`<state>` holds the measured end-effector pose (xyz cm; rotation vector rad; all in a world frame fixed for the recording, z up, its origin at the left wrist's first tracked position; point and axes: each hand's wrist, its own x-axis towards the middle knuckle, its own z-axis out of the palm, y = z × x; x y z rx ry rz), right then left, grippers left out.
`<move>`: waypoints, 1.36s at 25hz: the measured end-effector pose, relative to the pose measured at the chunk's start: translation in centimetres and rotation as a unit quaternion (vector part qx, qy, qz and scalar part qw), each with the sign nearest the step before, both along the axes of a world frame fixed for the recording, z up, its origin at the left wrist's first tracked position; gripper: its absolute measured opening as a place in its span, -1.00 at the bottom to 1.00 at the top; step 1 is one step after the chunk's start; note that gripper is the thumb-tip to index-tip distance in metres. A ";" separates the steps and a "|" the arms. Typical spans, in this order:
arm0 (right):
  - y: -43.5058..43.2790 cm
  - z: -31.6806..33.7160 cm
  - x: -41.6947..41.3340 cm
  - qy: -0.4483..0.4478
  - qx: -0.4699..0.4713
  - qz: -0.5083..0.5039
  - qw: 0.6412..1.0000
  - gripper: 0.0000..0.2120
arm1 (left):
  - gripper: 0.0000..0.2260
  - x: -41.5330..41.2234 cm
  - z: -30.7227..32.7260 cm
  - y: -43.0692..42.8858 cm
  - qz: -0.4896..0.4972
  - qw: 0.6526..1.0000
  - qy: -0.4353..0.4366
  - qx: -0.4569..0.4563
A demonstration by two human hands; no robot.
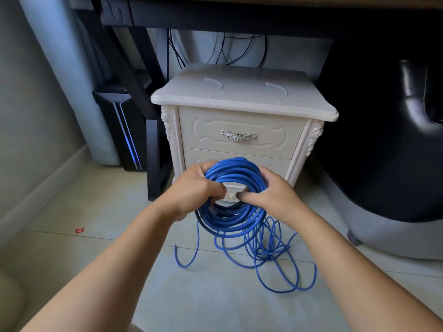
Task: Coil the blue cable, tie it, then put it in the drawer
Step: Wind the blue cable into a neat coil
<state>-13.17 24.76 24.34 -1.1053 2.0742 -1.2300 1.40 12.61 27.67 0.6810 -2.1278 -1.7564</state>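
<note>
Blue cable [236, 178] is gathered into a round coil that you hold up in front of the lower drawers of the white cabinet [242, 101]. Your left hand [195, 190] is closed around the coil's left side, and your right hand [268, 195] pinches the strands on the right, thumb and fingers pressed together near the coil's centre. A good length still lies loose on the tiled floor [96, 212], looping and tangled below the coil and trailing toward you. You are in the coiling step, I judge, with tying not yet begun. The next move calls for drawing up more slack with your right hand and laying it as another loop into your left, keeping the loops even and easing the tangle apart. The top drawer [239, 130] is shut, its silver handle [238, 135] untouched.
</note>
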 end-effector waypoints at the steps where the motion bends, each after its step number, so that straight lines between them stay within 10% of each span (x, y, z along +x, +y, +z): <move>1: -0.2 0.0 0.2 0.019 -0.003 -0.033 0.999 -0.73 | -0.58 -0.1 -0.1 0.0 0.013 1.000 0.008 0.002; 4: -0.7 0.0 0.8 0.020 -0.020 -0.113 0.993 -0.74 | -0.56 -0.4 -0.3 0.2 0.073 0.996 0.038 0.023; 12: -1.7 -1.1 2.9 -0.376 -0.104 -0.144 0.909 -0.87 | -0.80 -1.6 -2.2 2.1 0.157 0.945 0.149 0.245; 16: -1.5 -0.9 2.1 -0.300 -0.123 -0.202 0.924 -0.84 | -0.92 -1.5 -2.3 1.7 0.148 0.984 0.020 0.092; 19: -0.8 0.4 1.3 -0.156 -0.092 -0.173 0.968 -0.79 | -0.58 -0.8 -2.2 0.9 0.110 0.994 -0.011 -0.024; 25: -0.5 1.1 2.8 0.219 0.051 -0.061 0.972 -0.82 | -0.44 -1.2 -2.0 0.9 0.018 0.936 -0.044 -0.347; 34: -0.6 1.5 2.4 0.092 0.000 -0.106 0.990 -0.85 | -0.92 -1.7 -2.3 1.1 0.125 0.969 0.005 -0.213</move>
